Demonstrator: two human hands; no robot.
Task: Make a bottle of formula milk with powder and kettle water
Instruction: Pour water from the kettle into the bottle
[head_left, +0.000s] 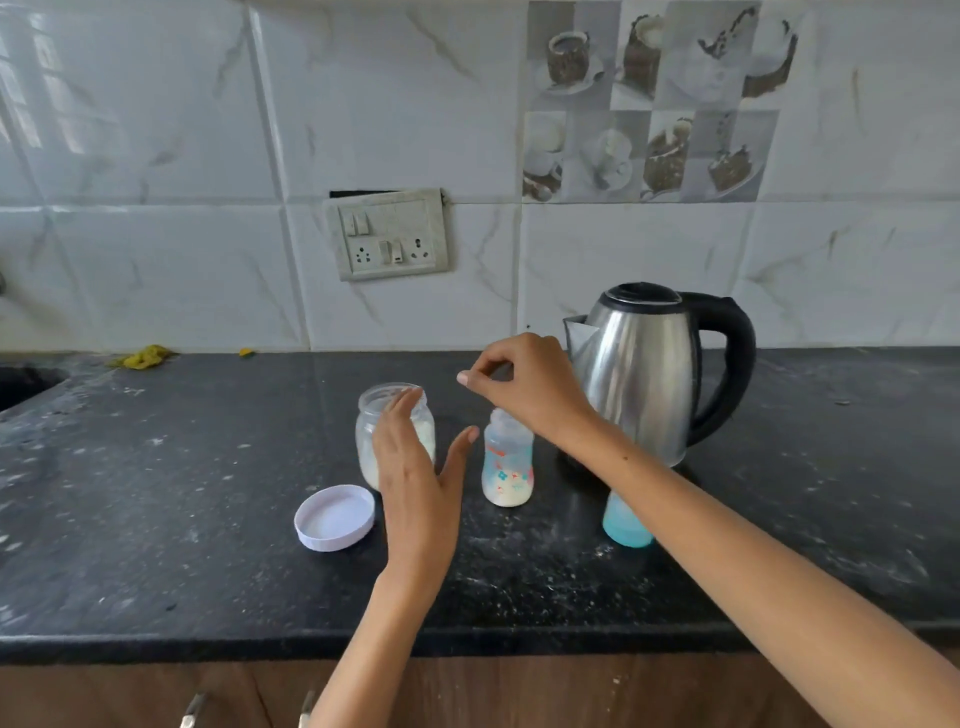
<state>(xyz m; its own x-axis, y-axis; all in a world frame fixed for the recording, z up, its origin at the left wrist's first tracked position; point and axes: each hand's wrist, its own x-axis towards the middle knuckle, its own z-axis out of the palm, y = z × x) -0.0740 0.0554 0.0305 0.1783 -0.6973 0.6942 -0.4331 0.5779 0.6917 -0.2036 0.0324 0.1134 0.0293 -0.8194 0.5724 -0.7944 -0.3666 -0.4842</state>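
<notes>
Bottle (508, 460): upright on the desk (208, 519), between jar (395, 434) and kettle (644, 374); mouth open, no teat on it. Pale layer at the bottom, most likely powder.
Bottle axis: long axis vertical, mouth up toward the right hand.
Jar: glass, lid off, upright, just left of the bottle; white powder inside.
Lid (335, 517): flat on the desk in front of the jar, apart from it.
Cap (626, 522): teal piece, probably the bottle's top, near the kettle's base, partly hidden by the right forearm.
Kettle: steel, black handle to the right, spout to the left toward the bottle; lid down.
Left hand (415, 483): in front of the jar, fingers (400, 415) spread and straight, holding nothing; whether it touches the glass I cannot tell.
Right hand (524, 384): above the bottle mouth, fingers pinched together thumb to forefinger; what they hold, if anything, is too small to tell.
Step (judged): powder dosing about done; water not yet poured.
Risk 1: right forearm passes low over the cap; a sweep toward the kettle could knock it over.
Risk 2: bottle is narrow and light; a nudge from either hand could tip it and spill powder.
Risk 3: narrow mouth; an off-centre pour would splash hot water on the desk or hand.
Risk 4: open jar beside the pour could catch splashes.
</notes>
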